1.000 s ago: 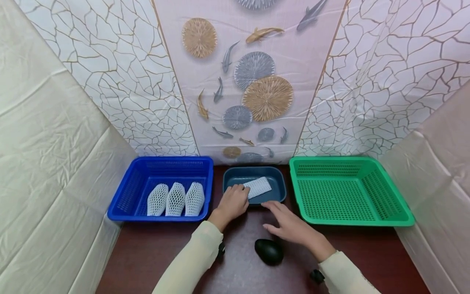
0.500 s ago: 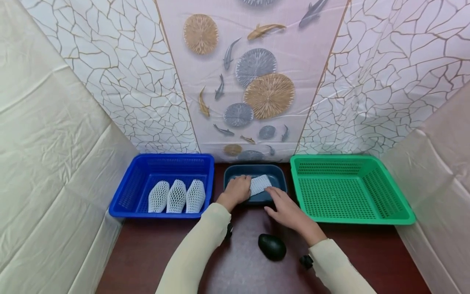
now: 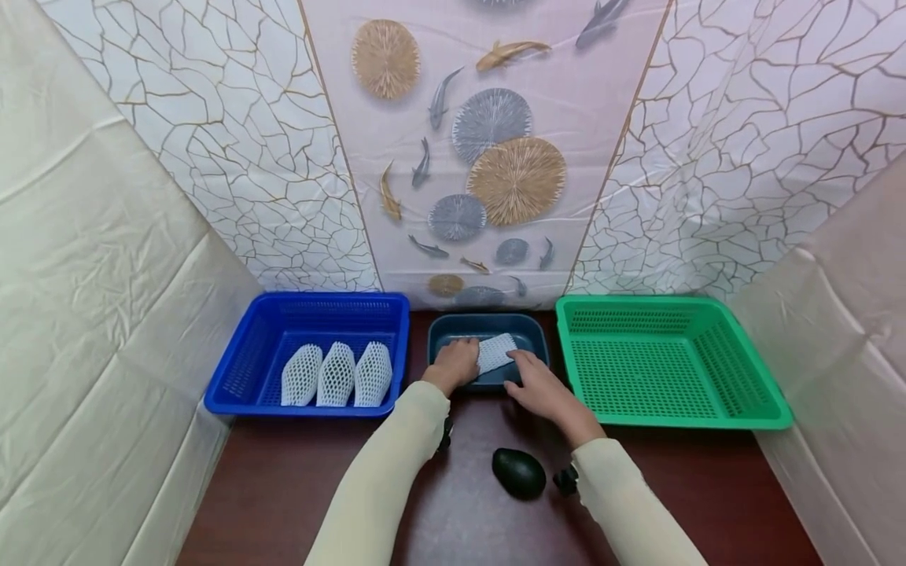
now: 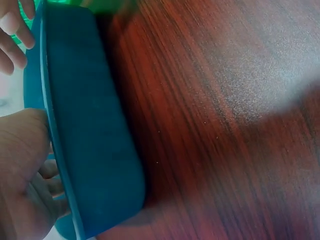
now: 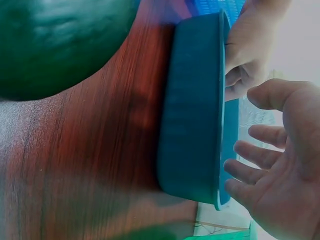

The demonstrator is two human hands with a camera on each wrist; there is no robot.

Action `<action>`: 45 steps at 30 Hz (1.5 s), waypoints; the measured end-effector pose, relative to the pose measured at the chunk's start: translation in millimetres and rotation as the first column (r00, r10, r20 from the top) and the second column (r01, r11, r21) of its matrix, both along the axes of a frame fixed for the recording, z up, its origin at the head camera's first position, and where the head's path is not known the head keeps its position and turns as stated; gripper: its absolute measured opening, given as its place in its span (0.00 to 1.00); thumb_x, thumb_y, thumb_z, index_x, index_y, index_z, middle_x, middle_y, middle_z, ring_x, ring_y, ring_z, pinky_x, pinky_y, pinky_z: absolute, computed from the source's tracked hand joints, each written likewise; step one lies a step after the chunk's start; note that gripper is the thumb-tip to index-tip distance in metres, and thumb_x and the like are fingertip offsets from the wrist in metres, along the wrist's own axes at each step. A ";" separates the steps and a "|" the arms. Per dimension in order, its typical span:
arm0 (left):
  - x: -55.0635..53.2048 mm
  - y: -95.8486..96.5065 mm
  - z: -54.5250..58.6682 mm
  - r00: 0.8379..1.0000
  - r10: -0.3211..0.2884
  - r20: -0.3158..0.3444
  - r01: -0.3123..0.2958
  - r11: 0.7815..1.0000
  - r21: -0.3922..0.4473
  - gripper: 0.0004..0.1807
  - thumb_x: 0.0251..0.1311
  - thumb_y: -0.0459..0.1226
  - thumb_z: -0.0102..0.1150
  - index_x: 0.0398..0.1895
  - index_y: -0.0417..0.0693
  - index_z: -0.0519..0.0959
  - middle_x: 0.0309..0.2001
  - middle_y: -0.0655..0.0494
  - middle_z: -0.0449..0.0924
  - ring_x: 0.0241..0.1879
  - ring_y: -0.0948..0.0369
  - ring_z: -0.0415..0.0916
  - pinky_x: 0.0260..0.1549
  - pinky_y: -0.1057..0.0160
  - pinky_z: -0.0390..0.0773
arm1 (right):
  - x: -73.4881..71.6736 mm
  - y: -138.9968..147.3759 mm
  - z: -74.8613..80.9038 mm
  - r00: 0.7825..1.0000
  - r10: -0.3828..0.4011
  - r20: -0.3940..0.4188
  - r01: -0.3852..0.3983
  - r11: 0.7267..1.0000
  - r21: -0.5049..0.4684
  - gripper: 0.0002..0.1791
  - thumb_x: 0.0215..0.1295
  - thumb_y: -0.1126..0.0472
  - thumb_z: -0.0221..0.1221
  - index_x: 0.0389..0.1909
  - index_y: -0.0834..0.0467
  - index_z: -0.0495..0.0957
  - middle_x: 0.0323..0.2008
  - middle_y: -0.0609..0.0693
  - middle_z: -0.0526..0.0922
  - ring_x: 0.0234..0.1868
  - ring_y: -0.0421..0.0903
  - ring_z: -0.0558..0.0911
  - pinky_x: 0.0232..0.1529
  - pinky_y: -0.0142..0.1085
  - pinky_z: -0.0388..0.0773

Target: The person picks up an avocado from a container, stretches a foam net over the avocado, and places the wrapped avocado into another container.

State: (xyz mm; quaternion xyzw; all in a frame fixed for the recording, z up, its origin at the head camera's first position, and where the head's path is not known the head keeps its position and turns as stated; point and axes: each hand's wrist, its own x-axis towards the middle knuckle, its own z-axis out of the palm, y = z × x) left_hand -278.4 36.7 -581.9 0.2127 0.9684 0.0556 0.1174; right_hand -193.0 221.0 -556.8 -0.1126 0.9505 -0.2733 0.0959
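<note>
A flat white foam net sleeve (image 3: 497, 353) lies in the small dark teal tray (image 3: 488, 384) at the middle back. My left hand (image 3: 458, 362) reaches over the tray's front rim and holds the sleeve's left end with curled fingers, its fingertips mostly hidden. At the sleeve's right end is my right hand (image 3: 541, 389), its fingers apart and loosely bent, thumb pointing left. In the right wrist view this right hand (image 5: 287, 155) closes on nothing. A dark green avocado (image 3: 519, 473) lies on the table in front of the tray, between the forearms.
On the left stands a blue basket (image 3: 304, 410) with three netted pieces (image 3: 336, 375) side by side along its front. A green basket (image 3: 679, 377) with nothing visible in it stands on the right. A patterned cloth wall (image 3: 488, 236) rises right behind them.
My left hand has moved farther into the tray, onto the sleeve's left end. The right hand has come forward from the tray's front edge to the sleeve's right end.
</note>
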 end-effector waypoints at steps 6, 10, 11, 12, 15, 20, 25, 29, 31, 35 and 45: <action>-4.6 -1.9 -7.1 0.999 0.022 0.024 -0.022 1.000 -0.007 0.23 0.72 0.41 0.59 0.67 0.44 0.73 0.61 0.45 0.80 0.59 0.48 0.77 0.58 0.48 0.78 | -6.1 -3.7 -3.1 1.000 -0.009 0.020 0.009 1.000 0.002 0.35 0.76 0.55 0.56 0.77 0.64 0.59 0.77 0.66 0.60 0.77 0.64 0.62 0.72 0.59 0.64; -6.6 -1.8 -10.7 0.999 0.045 0.018 -0.045 0.999 0.009 0.22 0.71 0.40 0.59 0.65 0.44 0.74 0.60 0.45 0.80 0.59 0.48 0.77 0.58 0.48 0.78 | -6.2 -5.4 -2.0 0.999 -0.021 0.025 0.021 1.000 -0.012 0.35 0.76 0.55 0.56 0.77 0.63 0.59 0.76 0.66 0.61 0.77 0.64 0.63 0.72 0.60 0.65; -6.6 -1.6 -11.0 0.999 0.051 0.017 -0.051 0.998 0.022 0.20 0.71 0.39 0.59 0.64 0.44 0.75 0.59 0.44 0.80 0.58 0.48 0.78 0.57 0.49 0.79 | -6.0 -5.6 -1.7 0.999 -0.023 0.027 0.024 1.000 -0.018 0.35 0.76 0.54 0.56 0.77 0.63 0.59 0.76 0.66 0.61 0.77 0.63 0.63 0.72 0.59 0.65; -6.1 -1.4 -10.4 0.998 0.061 0.022 -0.062 0.997 0.044 0.20 0.71 0.38 0.60 0.63 0.44 0.75 0.59 0.44 0.80 0.58 0.48 0.79 0.56 0.49 0.79 | -5.7 -5.7 -1.4 0.999 -0.026 0.029 0.026 0.999 -0.025 0.35 0.76 0.54 0.56 0.77 0.63 0.59 0.76 0.65 0.61 0.77 0.63 0.63 0.72 0.59 0.65; -3.7 0.1 -6.8 0.995 0.090 0.041 -0.094 0.988 0.122 0.19 0.69 0.33 0.60 0.62 0.44 0.77 0.59 0.44 0.79 0.55 0.50 0.80 0.52 0.51 0.81 | -3.8 -4.3 -1.0 0.999 -0.028 0.016 0.029 0.999 -0.035 0.34 0.76 0.54 0.56 0.77 0.62 0.60 0.76 0.65 0.62 0.76 0.62 0.64 0.71 0.59 0.66; 1.5 1.9 1.0 0.989 0.125 0.075 -0.140 0.959 0.247 0.17 0.68 0.30 0.58 0.58 0.47 0.80 0.54 0.45 0.76 0.46 0.52 0.80 0.44 0.54 0.82 | 0.9 1.0 -0.4 0.999 -0.039 -0.019 0.038 0.999 -0.035 0.34 0.76 0.55 0.57 0.77 0.63 0.60 0.76 0.65 0.62 0.76 0.63 0.65 0.71 0.60 0.67; 6.5 -1.6 9.6 0.988 0.141 0.068 -0.156 0.923 0.351 0.13 0.72 0.29 0.53 0.55 0.47 0.80 0.50 0.47 0.73 0.40 0.54 0.78 0.42 0.57 0.81 | 5.2 6.9 4.2 0.996 -0.063 -0.069 0.059 0.997 -0.052 0.34 0.76 0.56 0.58 0.77 0.63 0.60 0.76 0.65 0.62 0.76 0.62 0.65 0.70 0.60 0.68; 11.6 -6.5 16.0 0.989 0.145 0.019 -0.139 0.897 0.420 0.12 0.72 0.30 0.54 0.53 0.48 0.80 0.47 0.50 0.76 0.40 0.55 0.79 0.42 0.57 0.82 | 6.8 11.2 13.5 0.978 -0.084 -0.190 0.073 0.995 -0.064 0.34 0.74 0.58 0.60 0.76 0.64 0.62 0.73 0.65 0.66 0.73 0.62 0.68 0.69 0.59 0.70; 15.0 -9.2 18.6 0.990 0.139 -0.013 -0.119 0.886 0.449 0.11 0.71 0.30 0.54 0.53 0.48 0.80 0.45 0.51 0.77 0.41 0.56 0.79 0.42 0.58 0.82 | 7.1 13.5 19.1 0.962 -0.099 -0.254 0.084 0.994 -0.067 0.34 0.72 0.59 0.62 0.75 0.64 0.63 0.71 0.65 0.68 0.71 0.62 0.71 0.67 0.59 0.71; 24.5 -15.1 23.6 0.990 0.122 -0.065 -0.072 0.855 0.514 0.11 0.71 0.30 0.55 0.53 0.47 0.80 0.45 0.51 0.80 0.44 0.55 0.81 0.43 0.58 0.83 | 6.1 18.1 28.9 0.939 -0.127 -0.319 0.106 0.991 -0.082 0.34 0.70 0.60 0.64 0.73 0.64 0.64 0.69 0.65 0.70 0.67 0.62 0.74 0.64 0.59 0.74; 47.1 -24.5 36.6 0.985 0.073 -0.156 0.036 0.797 0.603 0.11 0.73 0.31 0.56 0.55 0.46 0.78 0.48 0.50 0.81 0.49 0.55 0.81 0.48 0.55 0.83 | -1.4 28.4 40.3 0.920 -0.130 -0.369 0.070 0.983 -0.172 0.28 0.68 0.62 0.67 0.66 0.64 0.72 0.58 0.62 0.79 0.57 0.59 0.81 0.57 0.55 0.80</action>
